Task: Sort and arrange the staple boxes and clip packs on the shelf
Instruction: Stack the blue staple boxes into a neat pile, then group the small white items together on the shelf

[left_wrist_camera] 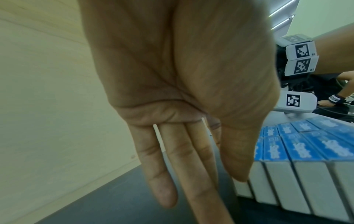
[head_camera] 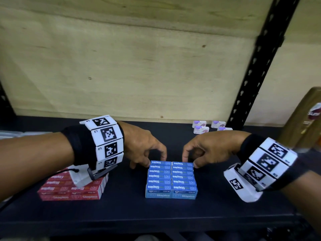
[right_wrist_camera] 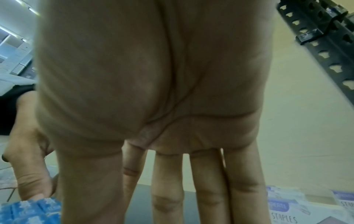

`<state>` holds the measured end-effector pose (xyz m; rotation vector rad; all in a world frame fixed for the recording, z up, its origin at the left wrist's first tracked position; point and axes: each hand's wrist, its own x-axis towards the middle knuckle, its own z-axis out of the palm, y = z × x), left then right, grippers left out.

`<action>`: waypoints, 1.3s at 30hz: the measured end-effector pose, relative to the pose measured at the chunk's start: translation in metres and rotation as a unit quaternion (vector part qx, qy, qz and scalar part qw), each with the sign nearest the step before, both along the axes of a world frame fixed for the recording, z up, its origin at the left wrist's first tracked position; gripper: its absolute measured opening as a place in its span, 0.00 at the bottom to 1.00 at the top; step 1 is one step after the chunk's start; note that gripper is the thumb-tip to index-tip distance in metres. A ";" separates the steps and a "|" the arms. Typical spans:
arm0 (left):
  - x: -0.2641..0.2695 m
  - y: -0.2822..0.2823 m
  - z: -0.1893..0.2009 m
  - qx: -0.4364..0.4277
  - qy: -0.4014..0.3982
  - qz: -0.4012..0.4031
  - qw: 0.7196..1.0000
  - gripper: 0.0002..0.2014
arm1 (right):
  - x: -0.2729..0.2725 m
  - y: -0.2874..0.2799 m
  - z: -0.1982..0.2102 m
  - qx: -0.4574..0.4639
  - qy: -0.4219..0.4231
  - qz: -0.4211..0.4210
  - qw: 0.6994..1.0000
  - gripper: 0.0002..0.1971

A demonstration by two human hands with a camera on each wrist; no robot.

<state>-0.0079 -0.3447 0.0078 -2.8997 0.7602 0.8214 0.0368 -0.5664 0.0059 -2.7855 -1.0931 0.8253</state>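
Observation:
A block of blue staple boxes (head_camera: pixel 171 178), two columns wide and several rows deep, stands mid-shelf. My left hand (head_camera: pixel 148 161) is at its far left corner, straight fingers down behind the back row and thumb against the left side. My right hand (head_camera: pixel 191 159) mirrors it at the far right corner. The left wrist view shows my left hand (left_wrist_camera: pixel 203 181) with its thumb tip on the white side of the blue boxes (left_wrist_camera: pixel 306 145). In the right wrist view my right hand (right_wrist_camera: pixel 164 197) points straight down beside the blue boxes (right_wrist_camera: pixel 32 210). Red staple boxes (head_camera: pixel 69 190) sit stacked at the left.
Several white and purple staple packs (head_camera: pixel 201 126) (right_wrist_camera: pixel 298 209) lie at the back right of the dark shelf (head_camera: pixel 156 214). A plywood back wall (head_camera: pixel 139 66) closes the rear. A black perforated post (head_camera: pixel 257 66) rises at the right, with a brown object (head_camera: pixel 305 122) beyond it.

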 end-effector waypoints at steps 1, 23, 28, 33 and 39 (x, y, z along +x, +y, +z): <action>-0.001 0.000 0.000 -0.002 -0.002 0.000 1.000 0.15 | -0.001 0.001 0.001 -0.004 -0.006 0.003 1.000 0.10; -0.010 -0.001 0.002 0.000 0.004 0.013 1.000 0.16 | -0.008 0.007 -0.001 -0.028 -0.032 0.023 0.999 0.13; -0.010 -0.002 0.003 0.001 0.003 0.012 1.000 0.18 | -0.010 0.006 0.000 -0.037 -0.049 0.022 0.998 0.15; -0.003 -0.003 0.005 -0.003 -0.008 0.029 1.000 0.24 | -0.009 -0.006 0.000 -0.002 -0.028 -0.007 1.000 0.18; 0.024 -0.017 0.014 -0.005 -0.050 0.065 0.997 0.13 | 0.007 -0.047 0.014 0.002 -0.020 -0.112 0.994 0.10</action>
